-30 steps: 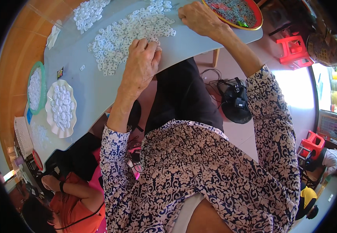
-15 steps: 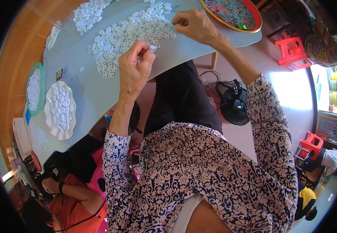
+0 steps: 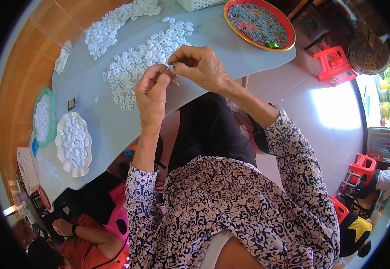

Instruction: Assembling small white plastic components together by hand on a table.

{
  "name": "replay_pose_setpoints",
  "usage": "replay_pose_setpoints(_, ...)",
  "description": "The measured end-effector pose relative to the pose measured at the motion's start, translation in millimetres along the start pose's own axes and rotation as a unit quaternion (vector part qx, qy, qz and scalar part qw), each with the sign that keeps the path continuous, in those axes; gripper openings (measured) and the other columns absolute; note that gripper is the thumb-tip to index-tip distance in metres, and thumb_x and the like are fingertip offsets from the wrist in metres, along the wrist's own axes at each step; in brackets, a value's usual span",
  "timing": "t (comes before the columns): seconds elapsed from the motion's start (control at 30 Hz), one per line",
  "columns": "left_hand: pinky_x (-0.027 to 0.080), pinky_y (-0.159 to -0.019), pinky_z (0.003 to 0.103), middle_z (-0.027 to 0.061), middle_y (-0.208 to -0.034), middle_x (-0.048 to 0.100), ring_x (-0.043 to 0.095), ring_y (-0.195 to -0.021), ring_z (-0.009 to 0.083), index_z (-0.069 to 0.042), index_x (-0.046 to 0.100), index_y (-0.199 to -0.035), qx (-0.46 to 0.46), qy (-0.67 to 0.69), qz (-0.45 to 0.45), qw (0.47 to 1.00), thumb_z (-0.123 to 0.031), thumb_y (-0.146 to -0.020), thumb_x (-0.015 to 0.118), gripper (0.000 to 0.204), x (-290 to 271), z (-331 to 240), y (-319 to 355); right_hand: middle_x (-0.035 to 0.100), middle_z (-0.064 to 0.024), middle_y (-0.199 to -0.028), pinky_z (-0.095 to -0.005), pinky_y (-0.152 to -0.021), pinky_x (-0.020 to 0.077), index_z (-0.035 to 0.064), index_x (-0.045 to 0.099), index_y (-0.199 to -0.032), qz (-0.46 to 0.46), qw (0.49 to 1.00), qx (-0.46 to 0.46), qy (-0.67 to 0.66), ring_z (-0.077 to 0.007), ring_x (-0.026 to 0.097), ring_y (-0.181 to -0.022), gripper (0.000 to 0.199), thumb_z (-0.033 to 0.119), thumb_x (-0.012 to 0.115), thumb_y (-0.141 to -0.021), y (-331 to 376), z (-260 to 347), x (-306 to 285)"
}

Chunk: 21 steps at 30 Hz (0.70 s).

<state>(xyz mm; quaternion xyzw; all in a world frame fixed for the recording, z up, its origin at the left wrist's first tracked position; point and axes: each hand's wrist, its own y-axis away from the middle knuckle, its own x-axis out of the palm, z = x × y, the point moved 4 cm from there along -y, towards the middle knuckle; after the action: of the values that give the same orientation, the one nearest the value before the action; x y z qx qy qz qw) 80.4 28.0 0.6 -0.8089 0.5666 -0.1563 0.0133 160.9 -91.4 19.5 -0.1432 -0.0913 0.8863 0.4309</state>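
Note:
My left hand (image 3: 151, 95) is closed in a pinch at the near edge of the table, with a small white plastic piece (image 3: 171, 70) at its fingertips. Thumb and forefinger of my right hand (image 3: 202, 69) are pressed together at that same piece; anything between them is too small to make out. Just beyond both hands spreads a loose pile of white oval plastic pieces (image 3: 132, 67), many showing holes.
A scalloped white dish (image 3: 60, 148) and a green basket (image 3: 37, 107) hold more white pieces at left. A red tray (image 3: 291, 38) of small grey parts stands far right. Another white heap (image 3: 100, 33) lies behind. A person in orange (image 3: 98, 237) sits lower left; red stools (image 3: 334, 65) stand right.
My right hand has come from beside the far right of the pile, left and nearer, to meet my left hand at the white piece. The view has shifted slightly.

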Motion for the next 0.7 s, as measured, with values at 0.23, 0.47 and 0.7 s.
replay_pose_setpoints(0.23,0.043,-0.067,0.023,0.0056,-0.078,0.063,0.052,-0.068,0.0079,0.000,0.058,-0.082,-0.056,-0.008,-0.053,0.997,-0.006,-0.084,0.052,0.008,-4,-10,6,0.061,-0.0062,-0.070,-0.0284,-0.057,0.0465,-0.0018,0.062,-0.087,0.025,0.980,-0.082,0.178,-0.0115,0.057,-0.061,0.011,0.002,0.058,-0.078,-1,-1,-17)
replay_pose_setpoints(0.47,0.042,-0.068,0.021,0.0028,-0.079,0.062,0.052,-0.068,0.0073,0.000,0.060,-0.087,-0.045,-0.061,-0.043,0.996,-0.007,-0.085,0.055,0.009,-14,-4,12,0.062,-0.0153,-0.076,-0.0372,-0.064,0.0486,-0.0028,0.061,-0.083,0.116,0.927,-0.160,0.319,-0.0308,0.060,-0.067,0.010,0.003,0.058,-0.076,1,-5,-17)
replay_pose_setpoints(0.7,0.041,-0.067,0.019,-0.0018,-0.077,0.057,0.049,-0.069,0.0051,0.000,0.060,-0.089,-0.002,-0.100,-0.041,0.994,-0.008,-0.087,0.055,0.009,-12,-2,12,0.062,-0.0159,-0.078,-0.0388,-0.069,0.0481,-0.0025,0.062,-0.084,0.158,0.917,-0.103,0.353,-0.0336,0.059,-0.072,0.010,0.006,0.057,-0.079,1,-1,-21)
